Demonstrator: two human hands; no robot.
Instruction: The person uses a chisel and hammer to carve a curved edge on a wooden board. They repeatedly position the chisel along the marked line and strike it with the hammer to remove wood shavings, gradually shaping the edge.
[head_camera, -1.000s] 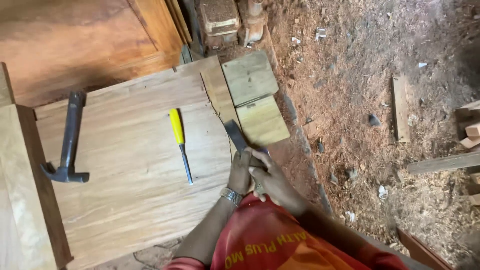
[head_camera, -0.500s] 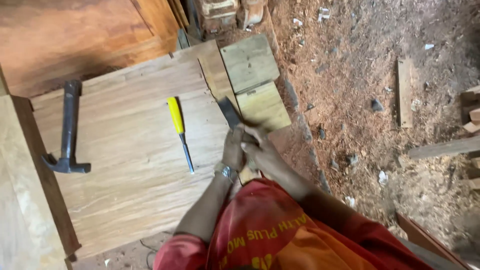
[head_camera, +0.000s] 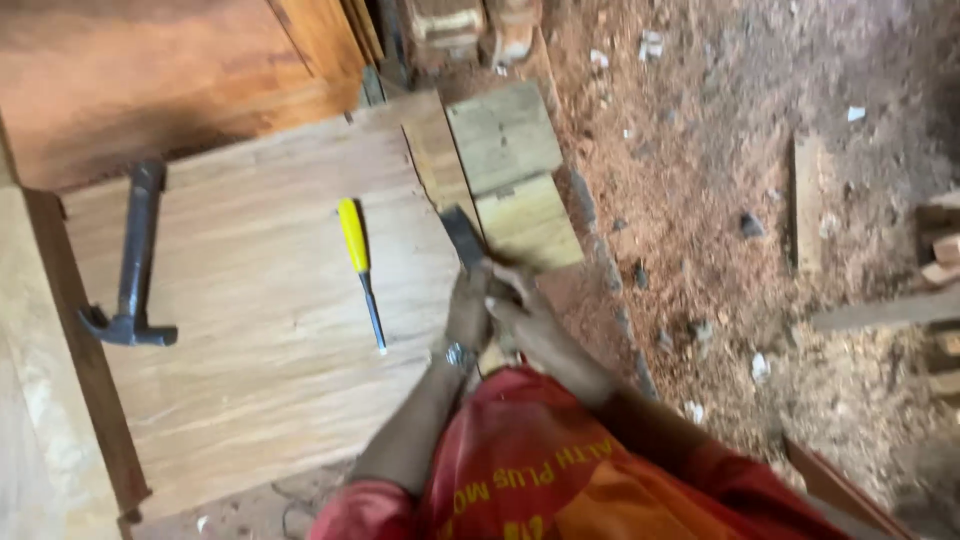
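Both hands clasped together at the right edge of the broad pale wooden panel (head_camera: 250, 330): left hand (head_camera: 468, 312), wristwatch on, wrapped round the handle of a flat dark-bladed chisel (head_camera: 462, 235); right hand (head_camera: 525, 318) closed over the same handle just beside it (grip blurred, fingers hard to separate). Blade tip pointing away, set at the panel's edge next to two small pale wooden blocks (head_camera: 515, 175). Lying loose on the panel, well apart from the hands: yellow-handled screwdriver (head_camera: 358, 262) near the middle, dark steel claw hammer (head_camera: 133, 262) toward the left. Reddish sawdust-strewn dirt floor (head_camera: 720, 200) to the right.
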